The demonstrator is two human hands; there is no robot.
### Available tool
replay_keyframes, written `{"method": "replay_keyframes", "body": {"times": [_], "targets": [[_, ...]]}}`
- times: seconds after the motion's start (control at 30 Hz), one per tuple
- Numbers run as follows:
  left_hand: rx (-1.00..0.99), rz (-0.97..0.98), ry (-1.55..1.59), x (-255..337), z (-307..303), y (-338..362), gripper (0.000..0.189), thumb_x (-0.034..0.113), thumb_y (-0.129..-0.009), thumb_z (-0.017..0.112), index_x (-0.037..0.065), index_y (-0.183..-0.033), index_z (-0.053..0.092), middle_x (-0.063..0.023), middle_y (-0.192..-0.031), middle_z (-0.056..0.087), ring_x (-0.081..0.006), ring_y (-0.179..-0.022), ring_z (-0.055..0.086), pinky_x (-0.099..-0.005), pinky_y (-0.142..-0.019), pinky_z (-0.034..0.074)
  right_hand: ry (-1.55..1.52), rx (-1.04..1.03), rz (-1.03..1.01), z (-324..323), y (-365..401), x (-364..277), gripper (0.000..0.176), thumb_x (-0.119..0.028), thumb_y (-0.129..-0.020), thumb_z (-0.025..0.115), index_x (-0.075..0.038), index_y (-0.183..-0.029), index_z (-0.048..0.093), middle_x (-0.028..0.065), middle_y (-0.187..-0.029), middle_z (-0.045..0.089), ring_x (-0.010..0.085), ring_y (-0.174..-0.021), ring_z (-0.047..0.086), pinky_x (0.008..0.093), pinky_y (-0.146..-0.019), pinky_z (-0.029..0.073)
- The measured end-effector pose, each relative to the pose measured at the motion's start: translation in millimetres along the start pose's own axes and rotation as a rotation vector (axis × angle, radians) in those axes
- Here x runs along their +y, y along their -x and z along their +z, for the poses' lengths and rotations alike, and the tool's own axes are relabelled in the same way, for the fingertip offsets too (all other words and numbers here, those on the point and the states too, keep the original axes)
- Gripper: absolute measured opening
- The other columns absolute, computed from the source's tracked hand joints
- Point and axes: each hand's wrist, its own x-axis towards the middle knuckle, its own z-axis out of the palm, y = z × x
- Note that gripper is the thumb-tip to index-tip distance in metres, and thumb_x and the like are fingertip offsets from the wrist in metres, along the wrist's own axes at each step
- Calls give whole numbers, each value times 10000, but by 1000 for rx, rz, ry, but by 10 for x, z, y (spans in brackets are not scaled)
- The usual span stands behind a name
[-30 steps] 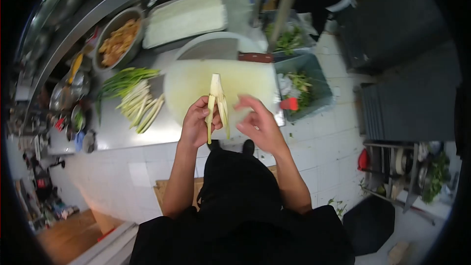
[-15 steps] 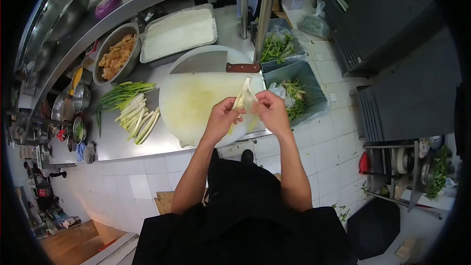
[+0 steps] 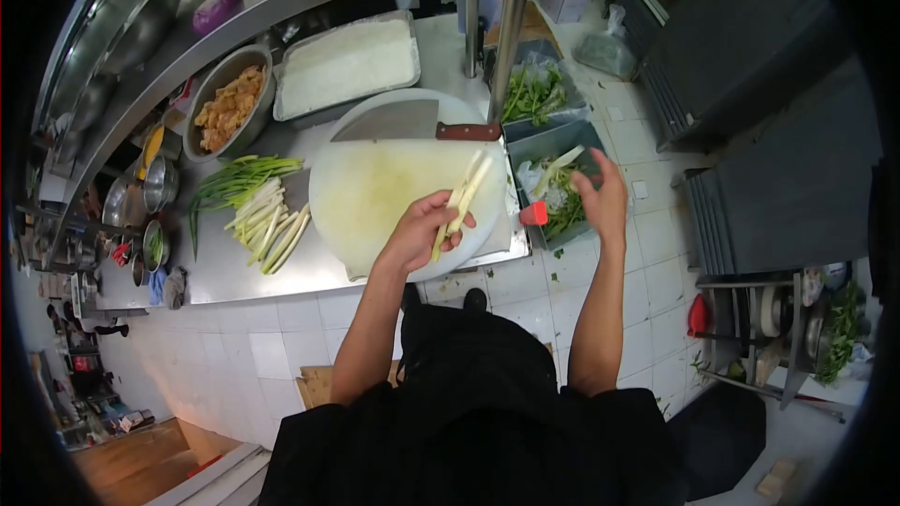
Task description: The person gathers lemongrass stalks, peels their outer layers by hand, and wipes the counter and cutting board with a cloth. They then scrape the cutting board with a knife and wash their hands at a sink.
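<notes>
My left hand (image 3: 424,230) is closed round pale scallion stalks (image 3: 471,183), held above the right part of the round white cutting board (image 3: 375,215). My right hand (image 3: 602,195) is over the right edge of the scraps bin, its fingers apart. A pale strip of peel (image 3: 561,169) lies or falls over the bin, left of my fingers, apart from them. A cleaver (image 3: 403,122) with a brown handle rests along the back of the board. Left of the board lie white scallion stalks (image 3: 267,220) and green scallion tops (image 3: 239,178).
A bowl of marinated meat (image 3: 230,111) and a tray of white powder (image 3: 352,66) stand behind the board. A grey bin (image 3: 600,155) holds scraps, with a red object (image 3: 533,214) at its near side. Leafy greens (image 3: 536,94) fill another bin. A metal post (image 3: 509,47) rises behind.
My right hand has moved right, away from the stalks, and opened over the bin. The peel strip has come away to the right. My left hand still holds the stalks. The red object now shows.
</notes>
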Motion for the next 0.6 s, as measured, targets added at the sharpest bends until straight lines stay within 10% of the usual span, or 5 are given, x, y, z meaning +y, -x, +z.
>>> {"method": "replay_keyframes", "body": {"times": [0.23, 0.33, 0.6], "targets": [[-36, -93, -369, 39, 198, 69, 268, 118, -891, 596, 8, -1134, 624, -32, -852, 635, -81, -644, 507, -227, -510, 412, -162, -277, -671, 57, 187, -1046, 387, -93, -779, 672, -48, -1157, 597, 134, -1154, 597, 234, -895, 604, 325, -736, 499], [31, 246, -747, -46, 262, 102, 252, 63, -870, 598, 23, -1116, 638, -49, -884, 636, -138, -710, 570, -251, -611, 450, -261, -574, -488, 162, 177, -926, 195, -93, -815, 645, -22, -997, 648, 118, -896, 657, 220, -739, 623, 310, -646, 492], [342, 747, -1365, -81, 352, 270, 420, -83, -682, 622, 64, -1072, 667, -113, -944, 605, -263, -878, 571, -340, -753, 472, -799, -88, 177, 173, 264, -767, 174, -142, -910, 570, -3, -987, 642, 65, -810, 664, 85, -603, 563, 238, -559, 458]]}}
